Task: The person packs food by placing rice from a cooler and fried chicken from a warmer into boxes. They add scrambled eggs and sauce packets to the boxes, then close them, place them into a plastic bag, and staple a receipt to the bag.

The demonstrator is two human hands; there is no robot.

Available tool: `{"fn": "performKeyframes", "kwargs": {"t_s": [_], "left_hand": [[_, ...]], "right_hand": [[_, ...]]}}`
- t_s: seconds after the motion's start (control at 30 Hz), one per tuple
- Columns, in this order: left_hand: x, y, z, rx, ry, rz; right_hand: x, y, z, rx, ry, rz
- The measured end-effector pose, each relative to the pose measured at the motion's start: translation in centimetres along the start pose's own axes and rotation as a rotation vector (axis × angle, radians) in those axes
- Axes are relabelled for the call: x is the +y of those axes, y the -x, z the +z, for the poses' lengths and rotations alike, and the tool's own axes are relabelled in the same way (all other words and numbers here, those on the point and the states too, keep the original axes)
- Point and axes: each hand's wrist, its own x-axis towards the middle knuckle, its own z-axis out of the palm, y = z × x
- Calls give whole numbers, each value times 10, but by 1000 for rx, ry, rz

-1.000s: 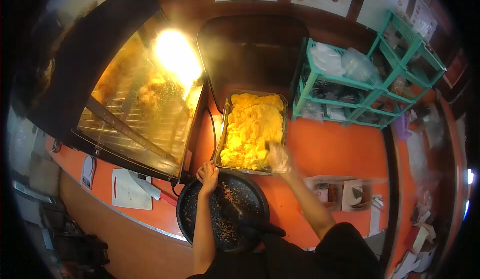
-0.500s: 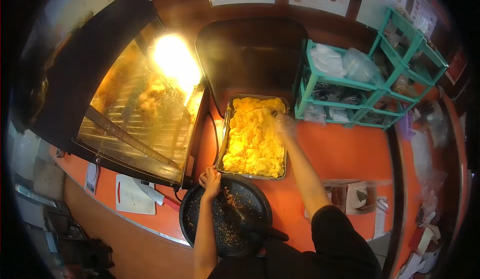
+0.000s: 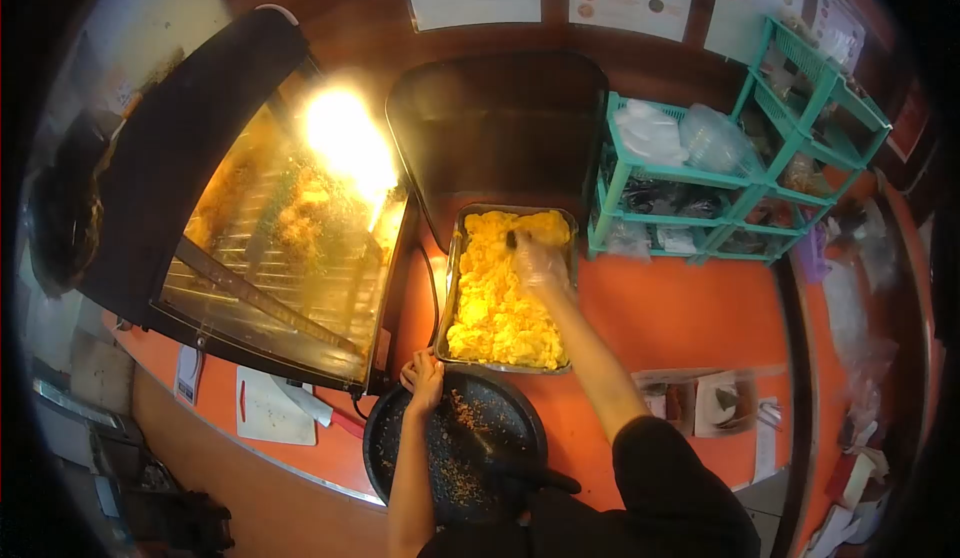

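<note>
A metal tray (image 3: 447, 350) full of yellow scrambled egg (image 3: 500, 303) lies on the orange counter. My right hand (image 3: 541, 266), in a clear plastic glove, is over the upper right of the egg, closed around a dark-ended utensil (image 3: 512, 240), most of which is hidden. At the tray's lower left corner is my left hand (image 3: 424, 378), its fingers curled by the rim; whether they grip it is unclear. Beneath my left hand and forearm, a black pan (image 3: 455, 458) with brown crumbs sits at the counter's front edge.
A lit glass warmer cabinet (image 3: 280, 258) stands at left, with a white cutting board (image 3: 270, 408) and a red-handled knife (image 3: 320, 408) before it. Green racks (image 3: 690, 183) with plastic bags stand back right. A small box (image 3: 720, 403) lies at right.
My right hand has moved left across the egg with the utensil. My left hand stays near the tray's corner. The whole view has shifted slightly.
</note>
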Motion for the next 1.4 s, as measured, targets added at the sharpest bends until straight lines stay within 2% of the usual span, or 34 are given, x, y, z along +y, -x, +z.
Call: {"fn": "performKeyframes", "kwargs": {"t_s": [0.1, 0.13, 0.2, 0.23, 0.3, 0.37, 0.4, 0.5, 0.73, 0.83, 0.87, 0.93, 1.0, 1.03, 1.07, 1.2, 1.3, 1.4], "left_hand": [[1, 0, -3, -31, 91, 45], [-4, 0, 0, -40, 135, 59], [-17, -7, 4, -50, 215, 91], [-10, -3, 2, -36, 139, 55], [15, 6, -6, -13, -21, -15], [3, 1, -3, -36, 26, 10], [-1, -1, -2, -46, 50, 22], [8, 3, -5, -43, 22, -19], [-2, 0, -3, -42, 134, 39], [-11, -1, -1, -33, 35, 32], [-8, -1, -1, -25, 5, 29], [-3, 3, -4, -23, -70, 9], [6, 2, -6, -22, -153, -19], [9, 2, -8, -48, -93, -56], [-20, -8, 5, -15, -15, -1], [-8, -3, -1, 2, -73, -31], [-13, -5, 3, -5, 50, 31], [-4, -2, 2, 8, -37, -41]], "right_hand": [[-3, 66, 50, -22, -4, -27], [1, 89, 56, -23, -116, 5], [6, 98, 30, -87, -141, 49], [5, 94, -19, -157, -50, 62], [13, 67, -74, -159, -124, 207], [36, 35, -78, -7, -56, 231], [48, 21, -62, 78, 174, 122], [55, 10, -41, 25, 238, 89], [76, -24, 35, -116, 457, 40], [82, -33, 31, -238, 329, 127], [70, -24, -6, -310, 339, 147], [64, -20, -19, -324, 399, 101], [56, -21, -29, -193, 505, -34], [52, -22, -33, -327, 741, -128], [49, -24, -31, -306, 759, -139], [71, -39, 16, -239, 835, -178], [85, -26, 11, -234, 999, -317], [77, -49, -8, -384, 659, -221]]}}
